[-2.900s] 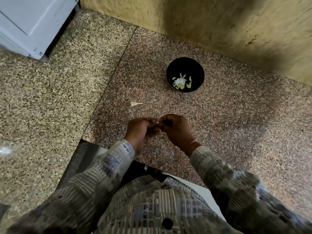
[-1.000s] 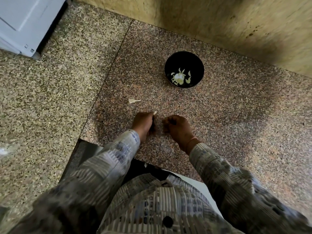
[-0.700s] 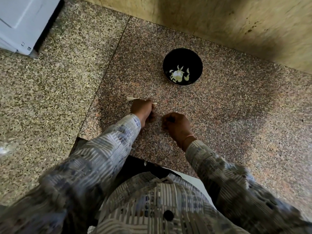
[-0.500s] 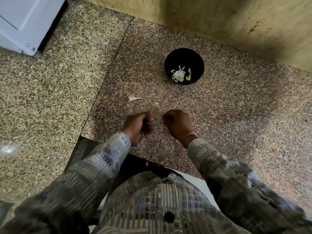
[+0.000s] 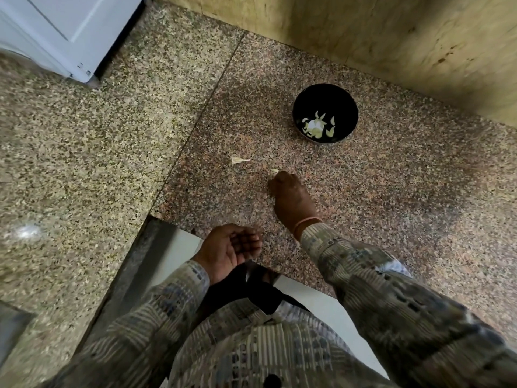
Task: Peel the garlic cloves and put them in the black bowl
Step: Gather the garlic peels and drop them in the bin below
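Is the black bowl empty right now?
Not empty: the black bowl stands upright, with pale garlic pieces lying on its bottom.

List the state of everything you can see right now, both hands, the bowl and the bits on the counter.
left hand: palm up, fingers loosely curled, nothing visible in it.
right hand: fingers curled down on the counter; any grip is hidden.
black bowl: upright, holding pale garlic pieces.
larger scrap: lying loose, untouched.
small scrap: lying just ahead of the right fingertips.
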{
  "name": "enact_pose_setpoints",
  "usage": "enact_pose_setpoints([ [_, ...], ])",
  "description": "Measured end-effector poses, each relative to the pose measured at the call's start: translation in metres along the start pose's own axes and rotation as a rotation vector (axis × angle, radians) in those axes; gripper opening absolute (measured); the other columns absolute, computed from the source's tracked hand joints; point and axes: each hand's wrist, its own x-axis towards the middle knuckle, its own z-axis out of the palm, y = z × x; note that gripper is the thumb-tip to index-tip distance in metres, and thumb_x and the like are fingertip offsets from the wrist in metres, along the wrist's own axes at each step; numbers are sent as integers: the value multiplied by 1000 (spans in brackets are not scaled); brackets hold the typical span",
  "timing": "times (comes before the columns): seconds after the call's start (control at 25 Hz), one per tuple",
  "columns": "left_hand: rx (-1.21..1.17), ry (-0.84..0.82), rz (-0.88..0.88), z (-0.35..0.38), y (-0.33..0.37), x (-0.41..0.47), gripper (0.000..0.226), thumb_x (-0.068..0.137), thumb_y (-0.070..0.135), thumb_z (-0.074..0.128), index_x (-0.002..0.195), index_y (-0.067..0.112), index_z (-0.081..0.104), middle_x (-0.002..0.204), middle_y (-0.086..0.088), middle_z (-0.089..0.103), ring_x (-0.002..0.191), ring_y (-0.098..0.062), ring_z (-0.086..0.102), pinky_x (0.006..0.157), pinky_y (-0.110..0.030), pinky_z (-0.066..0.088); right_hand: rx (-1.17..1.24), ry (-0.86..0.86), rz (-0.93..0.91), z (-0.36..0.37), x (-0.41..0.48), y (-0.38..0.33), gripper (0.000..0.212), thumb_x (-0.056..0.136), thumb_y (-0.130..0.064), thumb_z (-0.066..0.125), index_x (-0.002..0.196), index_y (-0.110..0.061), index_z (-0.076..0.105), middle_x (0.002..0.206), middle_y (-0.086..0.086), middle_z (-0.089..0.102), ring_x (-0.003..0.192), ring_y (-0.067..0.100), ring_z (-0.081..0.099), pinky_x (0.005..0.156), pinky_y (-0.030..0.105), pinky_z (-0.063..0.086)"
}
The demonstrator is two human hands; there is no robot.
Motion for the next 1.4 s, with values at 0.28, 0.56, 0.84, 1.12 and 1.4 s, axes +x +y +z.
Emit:
enact_pose_setpoints([
  [0.28, -97, 28, 46, 6, -11, -1, 38, 99, 15, 41, 90, -8, 70, 88, -23, 74, 82, -34, 76, 86, -47, 59, -108, 52, -1, 16, -35, -9, 12, 96, -8, 60, 92, -9, 72, 91, 8, 64, 81, 24, 65, 61, 34, 59],
  [0.56, -44, -15, 20, -6, -7, -11, 34, 100, 14, 42, 92, -4, 70, 86, -20, 74, 76, -31, 75, 84, -46, 60, -96, 66, 81, 48, -112, -29, 24, 93, -16, 43, 102, -13, 65, 98, 11, 61, 91, 34, 60, 58, 43, 56],
  [0.84, -184, -127, 79, -34, 6, -45, 31, 99, 14, 43, 90, -2, 68, 84, -18, 73, 81, -32, 76, 88, -48, 60, 1474, 208, 848, 26, -111, -55, 27, 99, 2, 50, 80, -13, 61, 75, 8, 59, 67, 24, 57, 53, 32, 51],
  [1.12, -276, -170, 233, -45, 26, -74, 38, 98, 15, 45, 83, 0, 75, 86, -17, 75, 83, -31, 76, 88, -46, 62, 2189, 125, 768, -14, -102, -90, 22, 106, 0, 44, 92, -12, 57, 82, 1, 60, 74, 11, 60, 69, 23, 59],
  [1.4, -478, -100, 476, -57, 22, -126, 42, 100, 14, 43, 81, -1, 77, 84, -15, 75, 81, -29, 76, 74, -41, 65, 2083, -265, 561, -50, -87, -121, 26, 102, 5, 47, 85, -13, 56, 84, 2, 60, 77, 12, 62, 73, 23, 59],
])
